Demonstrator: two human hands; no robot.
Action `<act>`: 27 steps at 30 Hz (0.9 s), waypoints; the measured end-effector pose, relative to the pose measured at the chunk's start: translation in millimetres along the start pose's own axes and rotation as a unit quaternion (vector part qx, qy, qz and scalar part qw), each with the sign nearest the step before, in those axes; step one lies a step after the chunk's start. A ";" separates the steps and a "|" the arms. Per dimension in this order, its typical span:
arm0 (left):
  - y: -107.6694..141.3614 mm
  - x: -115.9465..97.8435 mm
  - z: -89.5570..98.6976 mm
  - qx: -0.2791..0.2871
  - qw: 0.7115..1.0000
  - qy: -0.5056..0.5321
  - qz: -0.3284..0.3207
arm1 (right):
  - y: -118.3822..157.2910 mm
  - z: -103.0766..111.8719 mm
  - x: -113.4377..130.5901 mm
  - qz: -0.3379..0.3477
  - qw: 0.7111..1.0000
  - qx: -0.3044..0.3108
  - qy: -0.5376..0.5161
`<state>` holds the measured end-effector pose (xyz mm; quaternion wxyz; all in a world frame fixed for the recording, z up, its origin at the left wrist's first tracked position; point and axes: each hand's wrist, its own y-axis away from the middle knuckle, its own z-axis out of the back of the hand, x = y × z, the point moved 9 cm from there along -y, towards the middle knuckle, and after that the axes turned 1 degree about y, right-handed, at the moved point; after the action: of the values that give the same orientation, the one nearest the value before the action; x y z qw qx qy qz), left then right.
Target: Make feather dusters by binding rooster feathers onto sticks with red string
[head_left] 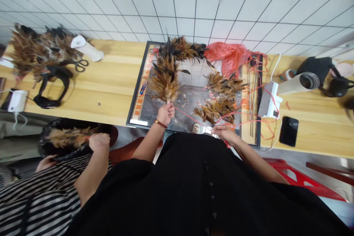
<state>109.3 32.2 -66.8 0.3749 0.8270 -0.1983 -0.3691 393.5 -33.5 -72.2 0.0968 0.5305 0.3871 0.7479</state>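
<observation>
my left hand (pixel 166 112) is closed in a fist around the base of a feather bundle (pixel 166 77), the brown and black plumes fanning up and away from my knuckles over the dark tray (pixel 139 92) that lies on the wooden table (pixel 110 84). my right hand (pixel 225 132) sits near the tray's front edge, fingers pressed together and pinching a red string (pixel 193 118) that runs across the tray toward my left hand. loose feather clumps (pixel 218 99) lie on the tray between my hands and a crumpled red plastic bag (pixel 229 57). right of the tray are a white device (pixel 268 99), a paper roll (pixel 298 83) and a black phone (pixel 289 131). at my left a person in a striped shirt (pixel 41 199) holds another feather bundle (pixel 69 136) in one hand (pixel 99 142). further back on the table lie a feather pile (pixel 35 49), scissors (pixel 79 64) and black headphones (pixel 54 86).
</observation>
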 end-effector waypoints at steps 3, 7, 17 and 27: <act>0.2 24.4 5.7 -0.026 1.000 -0.010 0.006 | -5.4 11.3 33.0 0.113 0.966 -0.029 0.231; 2.7 38.9 4.8 -0.016 1.000 0.009 0.015 | -34.8 36.6 98.4 0.185 0.889 -0.214 0.361; 26.7 42.0 2.8 0.043 0.997 0.038 0.056 | -139.1 2.3 105.6 0.032 0.904 -0.121 0.409; 14.5 53.4 1.3 0.041 0.990 0.104 0.081 | -113.1 57.0 91.9 0.111 0.966 -0.218 -0.084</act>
<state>142.2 -10.0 -80.9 0.3876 0.8570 -0.2392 -0.2411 374.4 121.8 -75.5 0.1590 0.5971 0.1435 0.7730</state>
